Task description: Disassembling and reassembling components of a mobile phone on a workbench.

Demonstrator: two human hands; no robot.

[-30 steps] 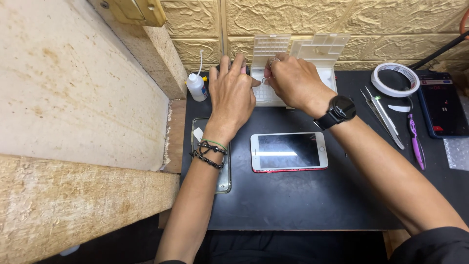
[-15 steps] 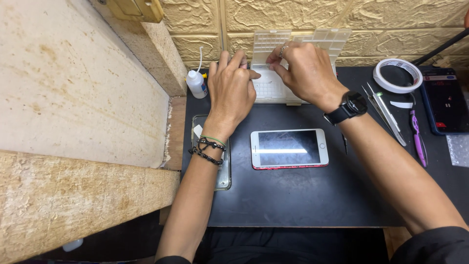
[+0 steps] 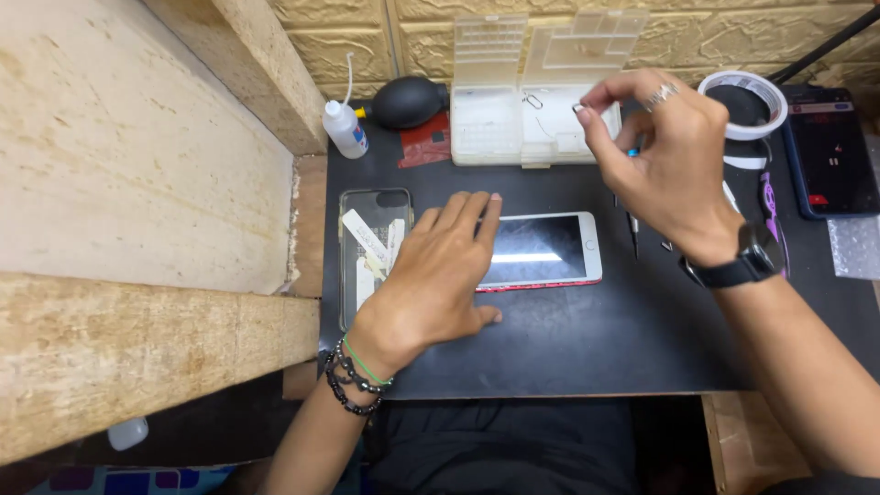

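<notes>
Both forearms are bare, with no sleeves showing. The left hand [image 3: 435,280], in the lower middle of the frame, has stacked bracelets [image 3: 353,378] at its wrist: dark beaded strands and one thin green cord. The right hand [image 3: 674,160], in the upper right, wears a silver ring [image 3: 662,93] on one finger and a black wristwatch [image 3: 747,261] on a black strap.

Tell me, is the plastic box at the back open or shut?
Open. The clear parts box has its lid tipped up against the wall, trays showing.
</notes>
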